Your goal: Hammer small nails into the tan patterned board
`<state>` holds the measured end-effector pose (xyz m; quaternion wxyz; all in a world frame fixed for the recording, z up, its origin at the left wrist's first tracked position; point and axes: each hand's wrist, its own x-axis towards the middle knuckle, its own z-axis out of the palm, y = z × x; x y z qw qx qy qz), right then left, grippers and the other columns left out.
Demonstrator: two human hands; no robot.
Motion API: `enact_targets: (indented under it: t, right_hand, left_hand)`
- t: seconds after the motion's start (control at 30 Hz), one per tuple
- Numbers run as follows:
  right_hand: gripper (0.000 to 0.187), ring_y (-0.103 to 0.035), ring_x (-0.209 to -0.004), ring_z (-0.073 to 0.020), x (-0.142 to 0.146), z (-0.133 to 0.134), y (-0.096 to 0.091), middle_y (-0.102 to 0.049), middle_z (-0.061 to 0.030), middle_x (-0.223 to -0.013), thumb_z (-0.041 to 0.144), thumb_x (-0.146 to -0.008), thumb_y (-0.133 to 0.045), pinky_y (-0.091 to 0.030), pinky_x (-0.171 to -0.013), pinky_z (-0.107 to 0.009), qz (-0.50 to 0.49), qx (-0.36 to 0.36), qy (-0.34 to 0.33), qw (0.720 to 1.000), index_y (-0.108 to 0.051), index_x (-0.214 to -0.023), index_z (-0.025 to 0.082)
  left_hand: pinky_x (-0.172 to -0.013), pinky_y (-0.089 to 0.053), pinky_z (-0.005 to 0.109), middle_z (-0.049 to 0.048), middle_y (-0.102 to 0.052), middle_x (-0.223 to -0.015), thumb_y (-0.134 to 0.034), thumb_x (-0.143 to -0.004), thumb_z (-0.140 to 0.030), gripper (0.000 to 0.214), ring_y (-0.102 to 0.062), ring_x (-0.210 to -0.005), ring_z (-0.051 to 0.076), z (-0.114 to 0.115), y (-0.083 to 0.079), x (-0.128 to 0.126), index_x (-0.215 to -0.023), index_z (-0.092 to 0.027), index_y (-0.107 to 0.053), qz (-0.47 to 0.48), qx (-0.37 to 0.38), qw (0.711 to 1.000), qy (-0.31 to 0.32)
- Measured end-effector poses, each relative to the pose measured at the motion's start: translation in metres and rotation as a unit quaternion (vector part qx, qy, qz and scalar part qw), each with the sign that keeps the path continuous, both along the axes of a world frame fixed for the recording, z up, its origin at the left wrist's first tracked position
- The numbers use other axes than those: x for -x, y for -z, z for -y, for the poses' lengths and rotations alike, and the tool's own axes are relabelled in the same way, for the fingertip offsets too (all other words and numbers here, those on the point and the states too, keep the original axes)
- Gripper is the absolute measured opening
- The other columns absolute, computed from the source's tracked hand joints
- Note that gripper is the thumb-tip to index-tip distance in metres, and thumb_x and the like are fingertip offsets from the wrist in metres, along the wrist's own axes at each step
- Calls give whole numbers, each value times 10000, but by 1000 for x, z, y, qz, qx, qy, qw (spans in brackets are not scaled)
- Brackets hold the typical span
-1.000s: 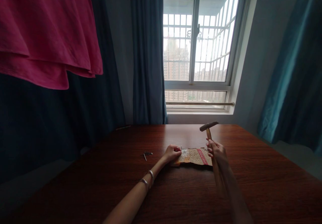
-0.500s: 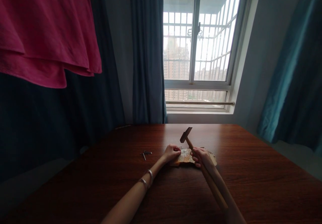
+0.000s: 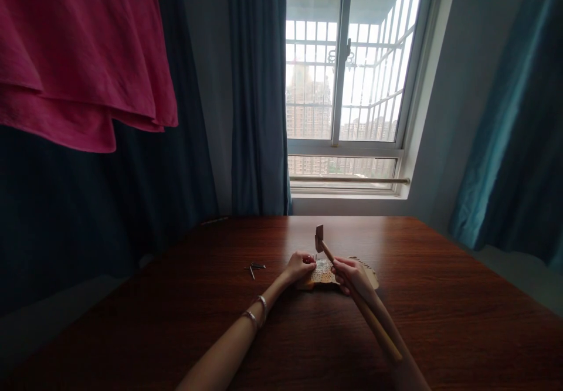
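Note:
My right hand [image 3: 353, 275] is wrapped round the wooden handle of a hammer [image 3: 376, 326], whose head is raised above the far left part of a pale board. That board [image 3: 324, 271] has a speckled or pitted surface and lies on the table under both hands. At its left end, my left hand [image 3: 301, 266] pinches a thin upright nail [image 3: 315, 257]. Whether the nail's tip is in the wood cannot be made out. Several loose nails [image 3: 253, 270] lie on the table to the left of my left hand.
The brown wooden table [image 3: 185, 320] reaches to the wall below a barred window [image 3: 343, 109]. Blue curtains [image 3: 259, 98] hang at both sides. A pink cloth [image 3: 88, 63] hangs at the upper left.
The hammer head has swung left and slightly down, nearer to above the nail, and has turned. My left hand, the nail and the board stay in place.

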<state>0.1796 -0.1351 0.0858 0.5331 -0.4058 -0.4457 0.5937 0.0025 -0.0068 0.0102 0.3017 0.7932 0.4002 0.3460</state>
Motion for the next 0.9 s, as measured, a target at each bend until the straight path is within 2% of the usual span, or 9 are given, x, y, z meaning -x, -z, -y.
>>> enact_targets:
  t: [0.2, 0.4, 0.9]
  right_hand:
    - [312, -409, -411, -44, -1, -3, 2, -555, 12, -649, 412, -614, -728, -292, -262, -150, -39, 18, -23, 999, -581, -692, 148]
    - [283, -377, -416, -31, -4, -4, 4, -539, 24, -662, 394, -646, -717, -272, -269, -129, -75, 13, -24, 997, -590, -749, 163]
    - [281, -399, -411, -38, -6, -6, 7, -546, 10, -653, 382, -637, -726, -284, -271, -140, -67, 26, -25, 997, -597, -727, 150]
  left_hand:
    - [-642, -428, 218, 30, -683, -699, -608, -686, -290, 205, -588, -677, 150, -2, 4, 0, -721, -116, -711, -4, -1, 1000, -5]
    - [-639, -432, 221, 38, -689, -708, -625, -676, -298, 207, -593, -670, 151, -6, 8, 1, -720, -118, -717, 13, -8, 1000, 4]
    - [-626, -424, 213, 24, -682, -705, -621, -674, -299, 197, -585, -650, 139, -11, 15, 0, -716, -125, -702, 10, -12, 1000, 5]
